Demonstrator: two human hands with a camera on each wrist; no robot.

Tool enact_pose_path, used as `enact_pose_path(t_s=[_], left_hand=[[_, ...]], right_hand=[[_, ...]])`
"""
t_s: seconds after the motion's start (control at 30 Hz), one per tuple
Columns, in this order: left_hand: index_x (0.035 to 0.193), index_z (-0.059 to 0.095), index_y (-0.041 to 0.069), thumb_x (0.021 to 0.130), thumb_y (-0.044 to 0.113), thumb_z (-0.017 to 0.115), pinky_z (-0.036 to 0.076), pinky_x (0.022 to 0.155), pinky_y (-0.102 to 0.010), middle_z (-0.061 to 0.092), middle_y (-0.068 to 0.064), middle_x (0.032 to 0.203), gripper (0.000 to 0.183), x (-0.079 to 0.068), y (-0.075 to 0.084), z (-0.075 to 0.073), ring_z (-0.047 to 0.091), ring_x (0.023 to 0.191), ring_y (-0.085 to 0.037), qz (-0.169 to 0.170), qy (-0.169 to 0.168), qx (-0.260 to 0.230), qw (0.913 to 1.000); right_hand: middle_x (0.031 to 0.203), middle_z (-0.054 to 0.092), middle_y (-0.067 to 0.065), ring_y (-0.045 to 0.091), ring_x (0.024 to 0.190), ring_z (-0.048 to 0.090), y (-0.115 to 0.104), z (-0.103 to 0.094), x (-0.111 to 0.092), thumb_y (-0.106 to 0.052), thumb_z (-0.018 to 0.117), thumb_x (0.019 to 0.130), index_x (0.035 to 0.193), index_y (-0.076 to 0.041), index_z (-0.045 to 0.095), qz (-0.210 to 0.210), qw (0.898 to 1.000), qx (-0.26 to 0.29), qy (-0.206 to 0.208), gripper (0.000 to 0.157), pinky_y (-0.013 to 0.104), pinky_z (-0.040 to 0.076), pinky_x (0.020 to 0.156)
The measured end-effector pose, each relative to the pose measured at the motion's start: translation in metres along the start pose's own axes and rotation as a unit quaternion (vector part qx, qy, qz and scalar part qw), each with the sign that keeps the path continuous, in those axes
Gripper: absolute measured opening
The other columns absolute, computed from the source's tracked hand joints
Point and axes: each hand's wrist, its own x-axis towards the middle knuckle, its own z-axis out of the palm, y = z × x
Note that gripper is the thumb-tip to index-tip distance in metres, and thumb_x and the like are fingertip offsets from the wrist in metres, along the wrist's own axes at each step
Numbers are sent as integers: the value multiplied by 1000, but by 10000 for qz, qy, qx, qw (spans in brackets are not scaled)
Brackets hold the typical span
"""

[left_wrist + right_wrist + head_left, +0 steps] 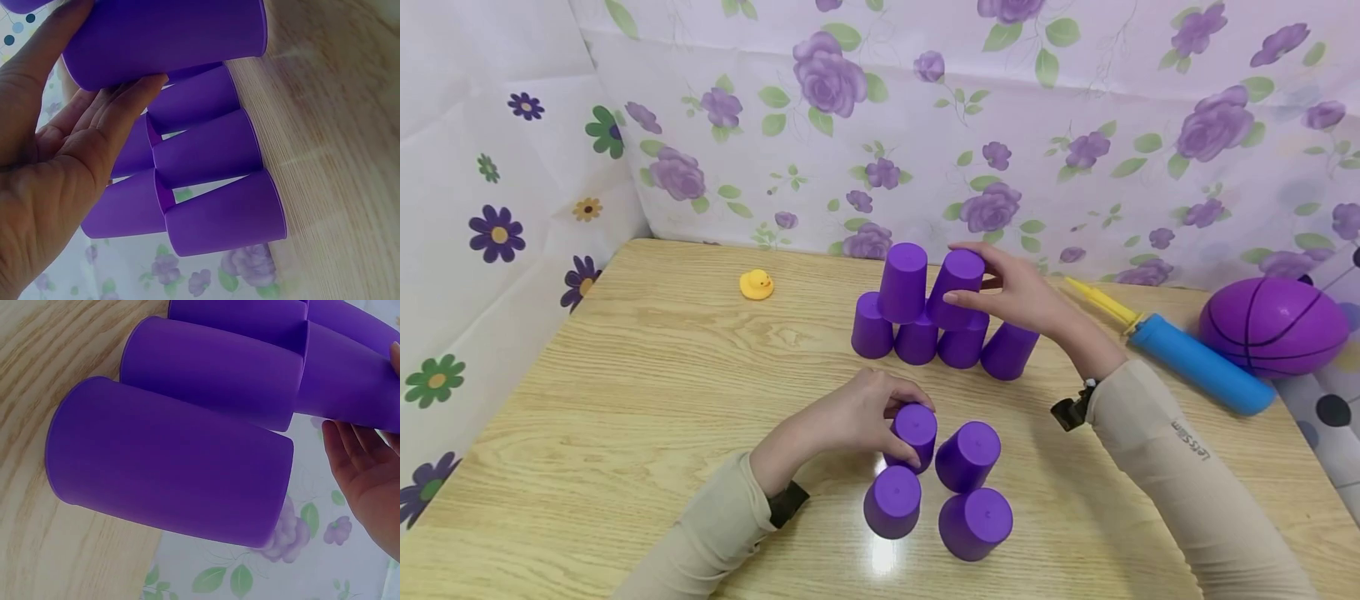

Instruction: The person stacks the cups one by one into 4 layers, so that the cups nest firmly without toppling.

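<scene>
Upside-down purple cups stand on the table in a row, with two more on top of them. My right hand (pixel 1011 287) grips the right upper cup (pixel 955 312) between thumb and fingers; its rim meets the tops of the cups below. Beside it stands the left upper cup (pixel 903 283). The right end cup (pixel 1008 352) of the lower row is under my wrist. Closer to me, my left hand (pixel 850 417) pinches a purple cup (pixel 916 427), also upside down. In the left wrist view this held cup (pixel 169 37) lies between thumb and fingers.
Near the left hand stand three loose purple cups, a front left one (pixel 892 504), a front right one (pixel 976 525) and a back right one (pixel 967 457). A yellow rubber duck (pixel 756 285) sits back left. At right lie a blue hand pump (pixel 1198 362) and a purple ball (pixel 1273 325).
</scene>
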Motion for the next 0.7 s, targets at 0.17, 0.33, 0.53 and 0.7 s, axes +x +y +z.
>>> enact_pose_path(t_s=[0.17, 0.33, 0.53, 0.7], left_hand=[[103, 68, 11, 62, 22, 88, 49, 76, -16, 68, 7, 93, 47, 1, 0, 1, 59, 83, -1, -7, -30, 84, 10000], [103, 68, 12, 62, 23, 88, 49, 75, -17, 68, 8, 93, 47, 3, 1, 2, 58, 81, -2, 0, -57, 136, 9999], [103, 67, 12, 62, 22, 87, 49, 81, -18, 67, 8, 93, 47, 1, 1, -1, 59, 86, -2, 35, -18, 156, 9999], [104, 66, 11, 63, 24, 87, 49, 87, -20, 67, 4, 100, 47, 0, 1, 0, 60, 94, -8, 121, -21, 210, 9997]], right_hand=[[141, 43, 2, 23, 127, 44, 5, 5, -12, -36, 73, 80, 144, -25, 32, -343, 9979, -194, 510, 77, 43, 38, 104], [142, 43, -2, 19, 131, 37, 4, 10, -37, -17, 77, 78, 139, -22, 42, -871, 9799, -258, 1774, 70, 43, 34, 106], [128, 55, 4, 11, 118, 49, 0, 14, -62, 2, 77, 72, 127, -12, 56, -1444, 9662, -232, 2123, 61, 31, 43, 98], [117, 62, 2, 6, 106, 56, -2, 22, -85, 5, 75, 74, 120, -10, 61, -1773, 9781, 49, 1085, 51, 21, 44, 92]])
